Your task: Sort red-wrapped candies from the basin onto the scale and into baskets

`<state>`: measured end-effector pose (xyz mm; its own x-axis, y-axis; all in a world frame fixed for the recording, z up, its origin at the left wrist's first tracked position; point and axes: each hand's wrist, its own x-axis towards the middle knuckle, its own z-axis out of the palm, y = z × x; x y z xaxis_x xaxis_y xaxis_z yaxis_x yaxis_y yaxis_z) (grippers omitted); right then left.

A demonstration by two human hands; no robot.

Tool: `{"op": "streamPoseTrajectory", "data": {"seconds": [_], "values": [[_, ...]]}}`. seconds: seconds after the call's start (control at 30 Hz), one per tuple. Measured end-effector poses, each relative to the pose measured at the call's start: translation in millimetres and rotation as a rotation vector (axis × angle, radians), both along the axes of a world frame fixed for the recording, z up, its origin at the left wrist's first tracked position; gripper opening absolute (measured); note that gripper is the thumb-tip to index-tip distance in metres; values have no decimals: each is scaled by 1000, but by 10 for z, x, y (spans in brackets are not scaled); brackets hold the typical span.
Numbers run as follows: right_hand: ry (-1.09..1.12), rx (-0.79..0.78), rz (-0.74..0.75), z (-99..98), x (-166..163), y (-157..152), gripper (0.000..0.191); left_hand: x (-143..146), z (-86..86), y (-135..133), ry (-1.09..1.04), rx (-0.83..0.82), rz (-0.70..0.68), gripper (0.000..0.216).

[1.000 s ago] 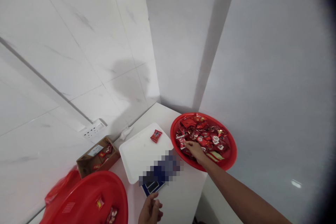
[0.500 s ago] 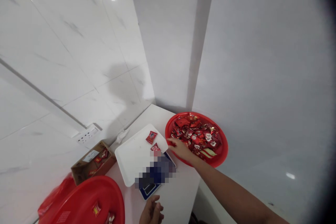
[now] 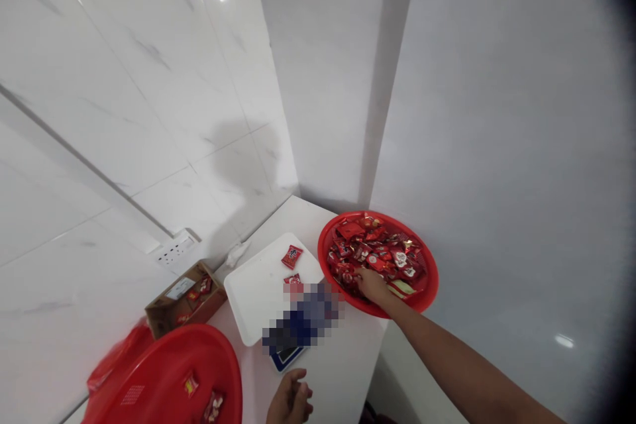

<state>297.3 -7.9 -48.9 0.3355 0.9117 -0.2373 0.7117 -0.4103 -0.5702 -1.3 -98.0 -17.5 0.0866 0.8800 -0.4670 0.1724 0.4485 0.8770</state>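
My right hand (image 3: 372,286) reaches into a red plastic basket (image 3: 433,281) heaped with small red-wrapped candies (image 3: 377,255). Its fingers are bent together at a red wrapped candy (image 3: 350,274) by the basket's near left side; the fingertips are partly hidden. My left hand (image 3: 291,399) hovers low in the middle with fingers loosely curled and apart, holding nothing. Between the hands and the wall is a white tray (image 3: 253,298) on a scale (image 3: 284,359), whose front is blurred by pixelation. On the tray lie two wrapped candies, one red (image 3: 291,256) and one red and white (image 3: 293,279).
At lower left stands a larger red basket (image 3: 163,361) with a few candies in it. Behind it are a cardboard box (image 3: 161,321) of candies and a red plastic bag (image 3: 116,358). A power strip (image 3: 175,248) sits at the tiled wall. The white table (image 3: 328,351) ends at right.
My right hand has moved right, from beside the tray's edge into the basket of candies. My left hand has stayed nearly in place. The view has shifted slightly.
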Motion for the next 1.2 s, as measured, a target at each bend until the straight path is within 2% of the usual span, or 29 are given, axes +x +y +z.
{"op": "streamPoseTrajectory", "data": {"seconds": [0.17, 0.33, 0.43, 0.57, 0.7, 0.9, 1.07, 1.2], "values": [[184, 91, -89, 236, 37, -75, 23, 56, 105, 20, -13, 6, -13, 57], [899, 117, -86, 646, -315, -316, 27, 220, 402, 131, -50, -5, -86, 55], [1044, 48, 11, 851, -593, -455, 31, 328, 638, 253, -123, 14, -64, 54], [1073, -70, 143, 965, -825, -585, 34, 404, 823, 392, -195, 32, -35, 46], [1046, -102, 243, 974, -875, -645, 33, 403, 829, 427, -193, 84, -82, 34], [990, -57, 222, 982, -876, -673, 34, 385, 798, 404, -162, 124, -76, 33], [901, -21, 202, 1044, -921, -671, 33, 370, 801, 408, 34, 307, -37, 35], [919, 9, 179, 1058, -965, -644, 33, 385, 749, 403, -89, 229, 63, 38]]}}
